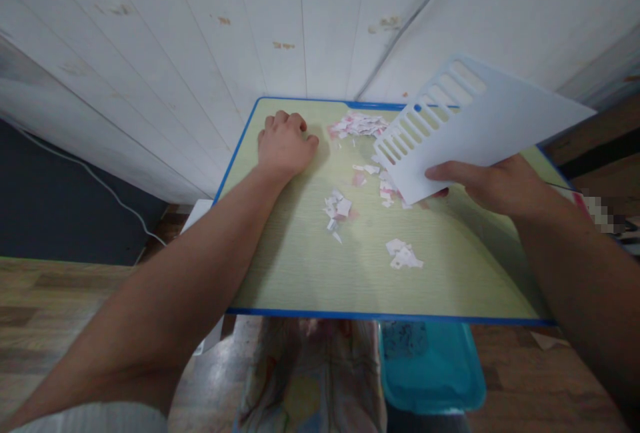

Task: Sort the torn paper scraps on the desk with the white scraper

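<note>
My right hand (493,183) grips a thin white slotted sheet (465,123), thumb on top and fingers beneath. The sheet is tilted above the right side of the table, its row of slots facing the far left. Below its lower edge lie torn paper scraps (387,186), white and pink, partly covered by it. My left hand (285,143) rests on the far left of the tabletop, its fingers curled and its fingertips hidden. To its right sits a larger heap of paper scraps (360,125). Two small piles, a middle one (337,207) and a nearer one (404,254), lie closer to me.
The pale yellow-green table (300,273) has a blue rim and stands against a white panelled wall (265,26). A cable (410,23) runs down that wall. Under the near edge, a turquoise bin (440,373) has dark bits inside. A dark panel (65,199) stands at left.
</note>
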Motion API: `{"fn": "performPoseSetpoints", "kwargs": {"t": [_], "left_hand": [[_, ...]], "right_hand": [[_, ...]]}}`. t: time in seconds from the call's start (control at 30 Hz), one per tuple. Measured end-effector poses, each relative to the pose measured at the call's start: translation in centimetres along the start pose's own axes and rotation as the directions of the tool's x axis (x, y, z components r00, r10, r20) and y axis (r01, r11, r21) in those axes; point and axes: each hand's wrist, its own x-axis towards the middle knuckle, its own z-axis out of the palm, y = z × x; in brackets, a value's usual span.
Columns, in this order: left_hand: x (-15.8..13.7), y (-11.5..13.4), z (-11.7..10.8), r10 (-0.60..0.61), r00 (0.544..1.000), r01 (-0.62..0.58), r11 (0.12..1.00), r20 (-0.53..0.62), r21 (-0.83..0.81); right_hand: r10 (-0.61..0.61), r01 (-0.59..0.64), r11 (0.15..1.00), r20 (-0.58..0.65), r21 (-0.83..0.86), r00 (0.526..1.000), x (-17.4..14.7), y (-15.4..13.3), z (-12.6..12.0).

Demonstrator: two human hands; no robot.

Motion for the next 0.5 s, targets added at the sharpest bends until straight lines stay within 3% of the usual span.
{"fn": "performPoseSetpoints", "kwargs": {"t": [0.27, 0.5], "left_hand": [[0.1, -0.1, 0.1, -0.015, 1.0, 0.016, 1.0, 0.022, -0.017], [-0.1, 0.3, -0.2, -0.014, 1.0, 0.014, 1.0, 0.02, -0.001]], "right_hand": [[0.0, 0.006, 0.998, 0.102, -0.056, 0.995, -0.7, -0.3, 0.5], [0.006, -0.007, 1.0, 0.293, 0.002, 0.956, -2.2, -1.9, 2.2]]}}
